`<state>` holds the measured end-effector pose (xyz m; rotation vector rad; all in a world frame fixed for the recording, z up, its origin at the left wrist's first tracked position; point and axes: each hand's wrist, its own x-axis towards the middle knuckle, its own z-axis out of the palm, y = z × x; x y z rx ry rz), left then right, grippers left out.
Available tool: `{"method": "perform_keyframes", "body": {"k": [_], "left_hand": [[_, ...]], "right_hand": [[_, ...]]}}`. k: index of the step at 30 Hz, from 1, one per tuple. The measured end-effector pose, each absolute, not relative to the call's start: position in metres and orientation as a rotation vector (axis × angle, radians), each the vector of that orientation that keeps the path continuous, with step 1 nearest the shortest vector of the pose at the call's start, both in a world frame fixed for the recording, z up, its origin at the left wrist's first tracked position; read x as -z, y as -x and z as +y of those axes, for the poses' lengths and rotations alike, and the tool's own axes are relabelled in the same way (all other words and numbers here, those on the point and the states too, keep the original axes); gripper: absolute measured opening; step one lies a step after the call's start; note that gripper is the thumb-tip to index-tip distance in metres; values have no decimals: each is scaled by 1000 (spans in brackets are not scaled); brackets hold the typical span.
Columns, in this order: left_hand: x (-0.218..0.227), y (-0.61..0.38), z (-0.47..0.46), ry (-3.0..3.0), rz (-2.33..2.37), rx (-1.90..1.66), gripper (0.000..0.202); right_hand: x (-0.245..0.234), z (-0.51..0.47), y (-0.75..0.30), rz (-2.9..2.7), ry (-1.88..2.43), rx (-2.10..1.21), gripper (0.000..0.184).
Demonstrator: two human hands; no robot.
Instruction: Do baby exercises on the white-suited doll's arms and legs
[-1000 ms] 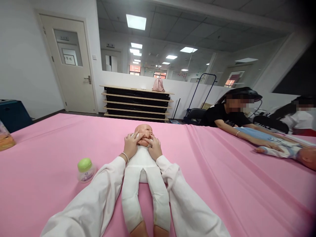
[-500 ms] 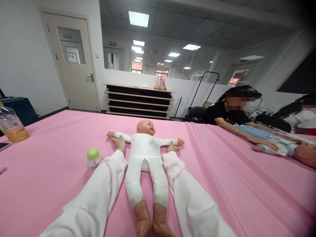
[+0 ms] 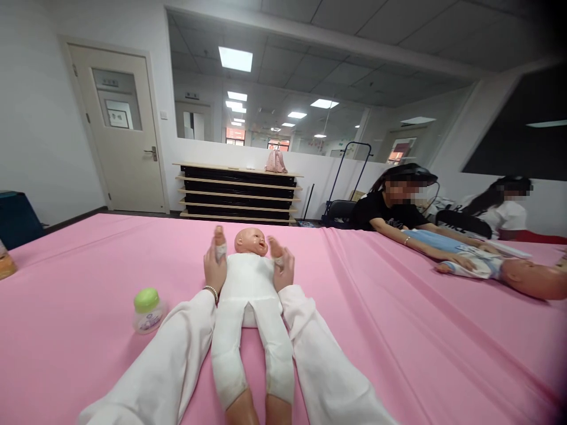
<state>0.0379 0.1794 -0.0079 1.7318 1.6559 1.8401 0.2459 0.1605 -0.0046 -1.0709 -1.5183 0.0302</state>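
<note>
Doll (image 3: 251, 283) arms (image 3: 220, 250) lifted inward; left hand (image 3: 215, 269), right hand (image 3: 284, 271) fingers curled round them; cloth (image 3: 398, 336) spreads wide rightward, edge beyond head (image 3: 250, 242).

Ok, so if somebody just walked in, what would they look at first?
Probably the bald, white-bodied baby doll, lying on its back mid-picture on the bright pink cloth, with the person's left hand and right hand each holding one of its arms. Next, perhaps, the small, see-through, green-lidded jar to the left of that doll, and the second doll in blue-and-white clothes over at the right.
</note>
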Motion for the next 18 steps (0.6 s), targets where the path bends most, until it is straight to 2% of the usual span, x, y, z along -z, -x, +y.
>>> {"method": "perform_keyframes", "body": {"k": [3, 8, 14, 18], "left_hand": [[1, -46, 178, -2279, 1532, -1555, 50], [-1, -48, 177, -2399, 1426, -1438, 47], [5, -46, 180, -2163, 1518, -1569, 51], [14, -33, 186, -1656, 1705, -1796, 60]], "right_hand": [[7, 163, -240, -1767, 986, 54, 37], [2, 164, -239, -1944, 963, 161, 40], [7, 166, -239, -1639, 1070, 60, 40], [-3, 163, -241, -1321, 1244, 50, 35]]}}
